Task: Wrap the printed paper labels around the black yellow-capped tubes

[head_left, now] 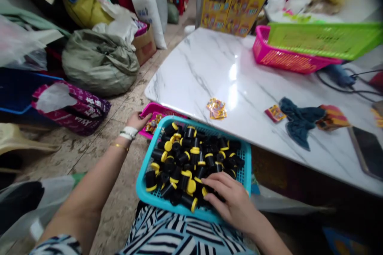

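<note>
A turquoise plastic basket (248,159) rests on my lap, heaped with small black canisters (184,159) that have yellow lids. My right hand (230,195) lies over the near right part of the heap. Its fingers are a little bent and the thumb is apart from them; the fingertips touch the canisters by a yellow lid. To the left, my left hand (139,121) grips the left rim of a pink basket (158,107), which sits partly behind the turquoise one. Small shiny gold pieces (154,122) lie inside the pink basket.
On the marbled white table (185,71) lie a small pile of colourful packets (217,108), a dark cloth (296,119) and a phone (368,149). Stacked green (323,40) and pink baskets stand farther back. Sacks (98,61) and a purple bag (72,105) crowd the floor at left.
</note>
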`<state>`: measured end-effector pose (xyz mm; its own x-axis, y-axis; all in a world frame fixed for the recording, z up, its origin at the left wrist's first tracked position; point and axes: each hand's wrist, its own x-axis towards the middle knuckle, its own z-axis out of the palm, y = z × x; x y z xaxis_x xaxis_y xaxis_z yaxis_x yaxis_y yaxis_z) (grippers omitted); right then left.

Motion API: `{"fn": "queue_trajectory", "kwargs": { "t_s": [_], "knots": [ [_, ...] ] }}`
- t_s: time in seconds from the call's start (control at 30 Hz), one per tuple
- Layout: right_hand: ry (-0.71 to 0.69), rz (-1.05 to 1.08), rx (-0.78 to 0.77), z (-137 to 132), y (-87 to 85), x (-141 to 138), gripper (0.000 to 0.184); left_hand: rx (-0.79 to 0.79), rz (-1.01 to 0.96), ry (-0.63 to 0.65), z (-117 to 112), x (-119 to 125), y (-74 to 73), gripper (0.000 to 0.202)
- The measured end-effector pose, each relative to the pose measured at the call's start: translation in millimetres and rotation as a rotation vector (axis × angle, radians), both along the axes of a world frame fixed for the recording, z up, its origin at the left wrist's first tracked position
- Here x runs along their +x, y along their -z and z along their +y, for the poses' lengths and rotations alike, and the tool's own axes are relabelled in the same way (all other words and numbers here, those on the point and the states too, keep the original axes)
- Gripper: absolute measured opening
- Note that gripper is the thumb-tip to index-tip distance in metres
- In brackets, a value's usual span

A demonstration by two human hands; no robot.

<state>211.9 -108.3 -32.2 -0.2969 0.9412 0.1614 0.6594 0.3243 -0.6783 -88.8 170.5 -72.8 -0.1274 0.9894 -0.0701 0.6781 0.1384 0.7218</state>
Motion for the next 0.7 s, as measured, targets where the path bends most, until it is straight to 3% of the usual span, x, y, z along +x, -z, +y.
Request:
{"fn": "queue_trajectory", "kwargs": {
  "t_s": [0.1, 0.23, 0.33, 0.43, 0.53, 0.7],
  "knots": [
    [0.192, 0.037, 0.224, 27.7, -9.2, 18.0, 0.025, 0.195, 0.021, -0.019, -13.5, 25.1, -13.3, 0.04],
    [0.511, 0.078, 0.422, 96.9, -27.1, 47.0, 0.017, 0.366, 0.047, 0.193, -36.1, 68.6, -39.9, 0.033],
    [0.603, 0.065, 0.395, 157.2, -31.4, 58.1, 0.02, 0.417, 0.076, 0.278, -43.6, 87.8, -57.5, 0.038],
    [0.601, -0.098, 0.234, 199.4, -25.0, 57.8, 0.015, 0.443, 0.058, 0.304, -48.4, 92.6, -68.0, 0.041],
    [0.594, -0.189, 0.182, 213.8, -16.4, 51.4, 0.012, 0.375, -0.066, 0.366, -58.3, 93.9, -70.3, 0.039],
    [0.6, -0.196, 0.208, 211.8, -11.8, 44.6, 0.013, 0.161, -0.347, 0.469, -75.8, 109.0, -66.8, 0.042]
  ]
}}
